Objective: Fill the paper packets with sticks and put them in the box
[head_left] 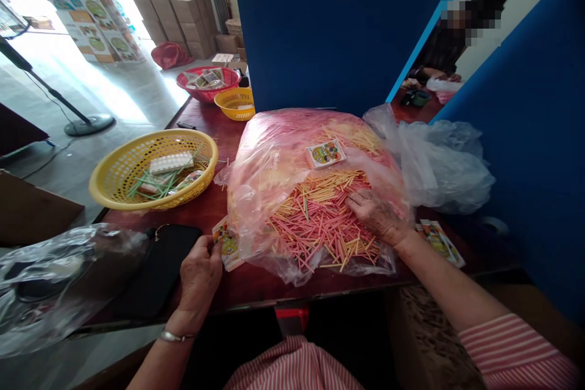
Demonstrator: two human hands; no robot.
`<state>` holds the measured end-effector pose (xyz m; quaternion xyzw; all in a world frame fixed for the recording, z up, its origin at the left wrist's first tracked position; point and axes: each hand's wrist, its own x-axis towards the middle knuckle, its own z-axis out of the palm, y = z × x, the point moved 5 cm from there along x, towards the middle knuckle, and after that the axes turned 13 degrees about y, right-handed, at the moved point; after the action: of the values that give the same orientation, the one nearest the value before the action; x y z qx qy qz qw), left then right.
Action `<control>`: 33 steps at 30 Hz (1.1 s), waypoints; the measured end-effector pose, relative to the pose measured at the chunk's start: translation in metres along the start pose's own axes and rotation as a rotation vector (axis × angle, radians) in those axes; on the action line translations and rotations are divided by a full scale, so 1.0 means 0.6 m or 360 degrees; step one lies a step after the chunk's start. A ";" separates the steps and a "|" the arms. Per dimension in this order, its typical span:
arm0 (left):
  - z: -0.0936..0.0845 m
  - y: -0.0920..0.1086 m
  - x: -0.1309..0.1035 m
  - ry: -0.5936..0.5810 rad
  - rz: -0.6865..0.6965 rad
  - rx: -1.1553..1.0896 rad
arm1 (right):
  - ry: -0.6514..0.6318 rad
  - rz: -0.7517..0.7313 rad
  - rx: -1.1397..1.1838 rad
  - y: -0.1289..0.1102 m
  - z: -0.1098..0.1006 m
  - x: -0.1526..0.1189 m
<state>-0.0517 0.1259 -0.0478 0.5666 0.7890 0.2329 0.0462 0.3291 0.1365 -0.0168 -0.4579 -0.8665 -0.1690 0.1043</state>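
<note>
A big clear plastic bag (269, 164) lies torn at the front, with thin pink and yellow sticks (315, 213) spilling from it. My right hand (377, 216) rests on the right side of these sticks, its fingers extended and slightly bent, the tips among them. At the bag's lower left, my left hand (202, 265) pinches the edge of a colourful printed packet (227, 250) that lies partly by the plastic. Another small printed packet (325, 153) sits on top of the bag. Beyond my right forearm are more printed packets (441, 242).
A yellow basket (103, 186) holds green sticks and white packs. A black phone-like case (153, 268) and a plastic bag (59, 280) lie at left. Red (205, 95) and yellow (223, 106) baskets stand behind. Blue partitions (320, 24) border the table; another person (441, 52) sits beyond.
</note>
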 end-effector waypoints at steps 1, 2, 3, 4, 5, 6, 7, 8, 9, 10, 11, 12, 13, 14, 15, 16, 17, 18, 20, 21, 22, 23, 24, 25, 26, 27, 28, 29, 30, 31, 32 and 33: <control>-0.001 0.002 -0.001 0.0050 0.0046 0.0008 | -0.0003 0.0011 -0.0017 -0.001 0.002 -0.001; -0.001 0.004 -0.003 0.0092 0.0092 0.0005 | -0.0004 0.0023 -0.0033 -0.002 0.003 -0.002; -0.001 0.006 -0.005 0.0119 0.0125 -0.0003 | 0.0002 0.0036 -0.0045 -0.003 0.004 -0.003; 0.001 0.007 -0.007 0.0132 0.0142 -0.0011 | 0.0006 0.0046 -0.0050 -0.004 0.005 -0.003; 0.003 0.009 -0.008 0.0132 0.0148 -0.0022 | 0.0010 0.0055 -0.0053 -0.005 0.005 -0.004; 0.004 0.010 -0.009 0.0130 0.0146 -0.0036 | 0.0013 0.0064 -0.0057 -0.005 0.006 -0.005; 0.005 0.010 -0.009 0.0132 0.0127 -0.0048 | 0.0014 0.0072 -0.0062 -0.006 0.007 -0.007; 0.004 0.008 -0.009 0.0137 0.0084 -0.0056 | 0.0016 0.0082 -0.0068 -0.006 0.009 -0.008; 0.002 0.005 -0.008 0.0148 0.0022 -0.0061 | 0.0020 0.0093 -0.0068 -0.006 0.010 -0.010; -0.002 0.001 -0.006 0.0173 -0.0051 -0.0064 | 0.0028 0.0110 -0.0063 -0.006 0.012 -0.012; -0.008 -0.005 -0.004 0.0220 -0.0127 -0.0066 | 0.0040 0.0132 -0.0059 -0.005 0.014 -0.014; -0.017 -0.010 -0.002 0.0289 -0.0193 -0.0077 | 0.0053 0.0157 -0.0062 -0.004 0.015 -0.016; -0.028 -0.014 0.001 0.0374 -0.0238 -0.0105 | 0.0068 0.0183 -0.0075 -0.003 0.017 -0.017; -0.042 -0.016 0.004 0.0481 -0.0260 -0.0149 | 0.0086 0.0211 -0.0096 -0.001 0.020 -0.018; -0.057 -0.015 0.007 0.0595 -0.0265 -0.0203 | 0.0107 0.0242 -0.0118 0.000 0.022 -0.019; -0.072 -0.012 0.010 0.0704 -0.0261 -0.0270 | 0.0133 0.0282 -0.0126 0.003 0.025 -0.019; -0.087 -0.006 0.013 0.0791 -0.0258 -0.0362 | 0.0171 0.0341 -0.0099 0.006 0.028 -0.020; -0.099 0.003 0.015 0.0841 -0.0266 -0.0483 | 0.0236 0.0435 -0.0012 0.011 0.031 -0.022; -0.113 0.027 0.017 0.0780 -0.0348 -0.0834 | 0.0412 0.0682 0.0250 0.025 0.035 -0.027; -0.112 0.043 0.016 0.0659 -0.0421 -0.1064 | 0.0498 0.0797 0.0373 0.031 0.036 -0.030; -0.107 0.061 0.012 0.0498 -0.0502 -0.1301 | 0.0564 0.0883 0.0453 0.036 0.037 -0.033; -0.099 0.083 0.006 0.0309 -0.0565 -0.1526 | 0.0613 0.0954 0.0514 0.039 0.037 -0.035; -0.089 0.105 -0.003 0.0110 -0.0612 -0.1704 | 0.0654 0.1023 0.0584 0.041 0.037 -0.036; -0.077 0.128 -0.013 -0.0092 -0.0642 -0.1832 | 0.0691 0.1106 0.0693 0.043 0.035 -0.037; -0.063 0.150 -0.026 -0.0288 -0.0652 -0.1907 | 0.0745 0.1213 0.0854 0.044 0.034 -0.038; -0.049 0.169 -0.039 -0.0464 -0.0648 -0.1933 | 0.0806 0.1331 0.1040 0.046 0.032 -0.039; -0.035 0.186 -0.052 -0.0608 -0.0623 -0.1929 | 0.0868 0.1450 0.1221 0.047 0.030 -0.039; -0.021 0.200 -0.063 -0.0714 -0.0573 -0.1899 | 0.0918 0.1549 0.1371 0.047 0.029 -0.039; -0.008 0.210 -0.072 -0.0773 -0.0488 -0.1848 | 0.0953 0.1615 0.1463 0.047 0.028 -0.039; 0.003 0.219 -0.078 -0.0780 -0.0358 -0.1774 | 0.0967 0.1659 0.1506 0.046 0.026 -0.039; 0.011 0.226 -0.082 -0.0729 -0.0188 -0.1672 | 0.0957 0.1680 0.1501 0.045 0.025 -0.039; 0.016 0.232 -0.084 -0.0637 0.0015 -0.1555 | 0.0919 0.1681 0.1457 0.044 0.024 -0.039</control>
<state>0.0905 0.1176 -0.0074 0.5161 0.5616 0.4609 0.4536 0.3636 0.1382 -0.0325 -0.6607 -0.4538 0.1670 0.5741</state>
